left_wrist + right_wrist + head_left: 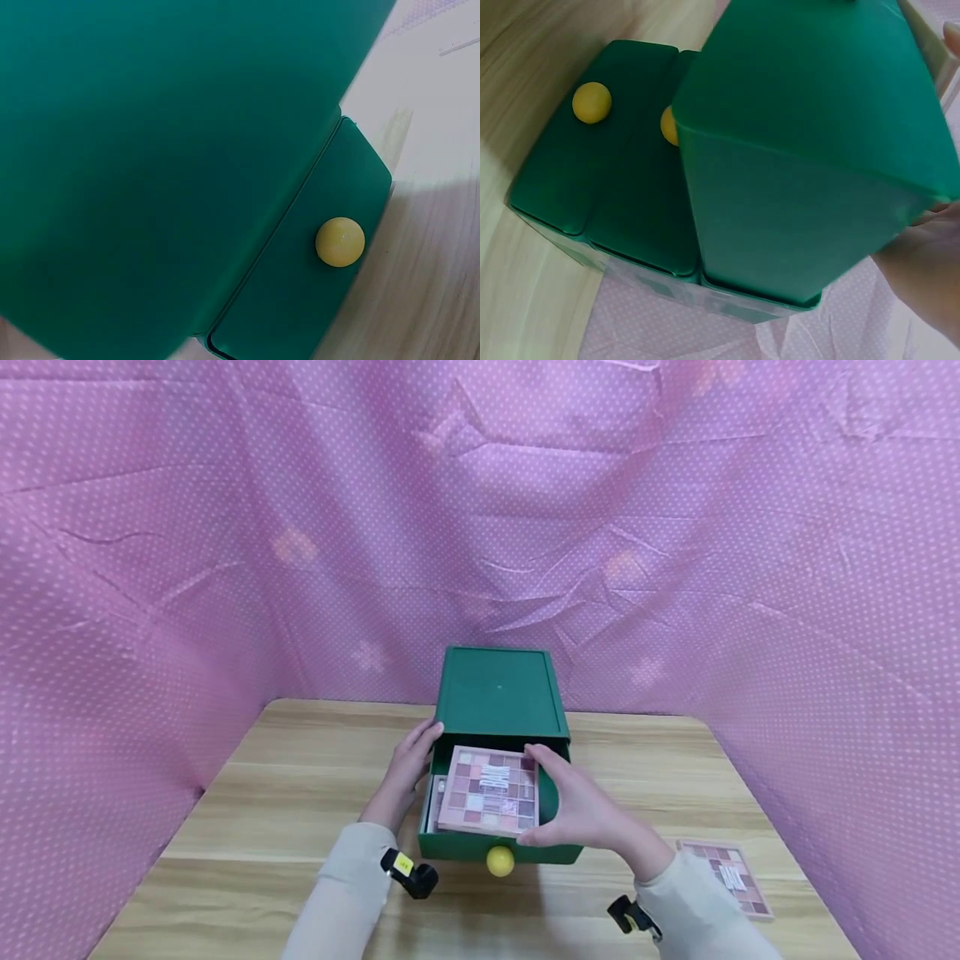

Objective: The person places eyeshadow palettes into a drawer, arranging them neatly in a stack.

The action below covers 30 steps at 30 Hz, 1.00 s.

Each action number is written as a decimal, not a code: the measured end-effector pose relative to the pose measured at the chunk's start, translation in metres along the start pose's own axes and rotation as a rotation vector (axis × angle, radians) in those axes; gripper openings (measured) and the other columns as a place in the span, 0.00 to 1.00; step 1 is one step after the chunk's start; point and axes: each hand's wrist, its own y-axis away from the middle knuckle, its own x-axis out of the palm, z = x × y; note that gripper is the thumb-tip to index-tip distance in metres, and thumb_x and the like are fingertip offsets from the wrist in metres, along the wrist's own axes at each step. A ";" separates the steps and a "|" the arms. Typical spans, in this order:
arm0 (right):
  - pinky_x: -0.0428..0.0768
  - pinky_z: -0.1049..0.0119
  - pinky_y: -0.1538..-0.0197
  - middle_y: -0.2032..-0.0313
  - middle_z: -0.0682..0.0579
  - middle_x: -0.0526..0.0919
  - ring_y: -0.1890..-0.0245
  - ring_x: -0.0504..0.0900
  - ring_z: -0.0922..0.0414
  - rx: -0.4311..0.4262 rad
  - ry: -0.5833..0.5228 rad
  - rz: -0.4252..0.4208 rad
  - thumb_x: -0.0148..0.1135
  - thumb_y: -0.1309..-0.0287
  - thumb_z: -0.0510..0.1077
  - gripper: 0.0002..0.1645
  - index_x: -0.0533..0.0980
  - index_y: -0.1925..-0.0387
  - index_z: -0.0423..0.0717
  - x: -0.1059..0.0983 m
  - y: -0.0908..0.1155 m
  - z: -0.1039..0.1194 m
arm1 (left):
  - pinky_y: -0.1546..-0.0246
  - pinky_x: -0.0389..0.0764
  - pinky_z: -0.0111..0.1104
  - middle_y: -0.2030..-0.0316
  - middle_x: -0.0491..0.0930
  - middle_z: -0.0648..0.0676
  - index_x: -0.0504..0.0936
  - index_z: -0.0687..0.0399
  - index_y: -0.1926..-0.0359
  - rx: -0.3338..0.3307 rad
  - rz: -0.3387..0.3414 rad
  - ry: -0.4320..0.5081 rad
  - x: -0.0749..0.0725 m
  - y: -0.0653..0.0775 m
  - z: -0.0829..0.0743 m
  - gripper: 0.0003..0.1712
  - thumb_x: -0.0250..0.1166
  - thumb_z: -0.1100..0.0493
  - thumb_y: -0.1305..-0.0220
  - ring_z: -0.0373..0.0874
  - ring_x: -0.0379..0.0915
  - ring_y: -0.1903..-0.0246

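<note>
A green drawer cabinet (501, 693) stands on the table with its top drawer (557, 853) pulled out. My right hand (581, 806) spans the right side of a pink eyeshadow palette (487, 789), pinching it between the thumb at the near edge and the fingers at the far edge. The palette lies tilted over the drawer's opening. Along the drawer's left wall shows the edge of another flat case (435, 806), partly covered by the palette. My left hand (405, 777) rests against the cabinet's left side, fingers extended toward its top front corner.
A similar palette (731, 877) lies on the table (300, 827) at the right. Lower drawers with yellow knobs (592, 103) sit beneath the pulled-out one, seen in the right wrist view. A pink dotted cloth (375, 527) hangs behind and at both sides.
</note>
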 end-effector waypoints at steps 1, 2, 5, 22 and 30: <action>0.65 0.41 0.37 0.32 0.41 0.59 0.34 0.62 0.43 0.005 0.000 0.005 0.77 0.66 0.51 0.63 0.52 0.31 0.39 0.001 -0.001 0.000 | 0.34 0.58 0.52 0.32 0.60 0.59 0.62 0.48 0.32 0.003 -0.001 0.003 0.000 0.000 0.000 0.36 0.56 0.39 0.38 0.58 0.56 0.33; 0.64 0.41 0.37 0.32 0.41 0.58 0.34 0.61 0.43 0.011 -0.002 0.010 0.77 0.66 0.51 0.63 0.53 0.31 0.39 0.002 -0.003 0.000 | 0.34 0.59 0.52 0.33 0.60 0.59 0.63 0.48 0.33 0.004 -0.003 0.005 -0.001 0.000 -0.001 0.36 0.56 0.40 0.37 0.58 0.56 0.34; 0.65 0.40 0.37 0.31 0.41 0.58 0.33 0.60 0.42 0.025 -0.010 0.019 0.77 0.66 0.51 0.62 0.53 0.31 0.40 0.006 -0.006 -0.002 | 0.35 0.60 0.52 0.33 0.61 0.59 0.63 0.49 0.33 0.009 -0.006 0.007 -0.001 0.000 -0.001 0.35 0.56 0.41 0.37 0.59 0.58 0.34; 0.65 0.42 0.36 0.33 0.42 0.62 0.34 0.63 0.44 0.016 -0.037 0.083 0.75 0.64 0.52 0.58 0.57 0.33 0.40 0.010 -0.026 -0.007 | 0.35 0.59 0.52 0.32 0.60 0.58 0.64 0.47 0.33 0.017 -0.006 -0.004 -0.003 -0.003 0.001 0.35 0.56 0.40 0.38 0.57 0.55 0.33; 0.64 0.43 0.35 0.32 0.42 0.60 0.34 0.61 0.44 0.042 -0.074 0.161 0.73 0.60 0.53 0.56 0.57 0.33 0.39 0.014 -0.031 -0.009 | 0.34 0.59 0.52 0.33 0.61 0.58 0.64 0.47 0.33 0.037 -0.005 0.002 -0.003 -0.004 0.003 0.34 0.56 0.41 0.37 0.58 0.56 0.34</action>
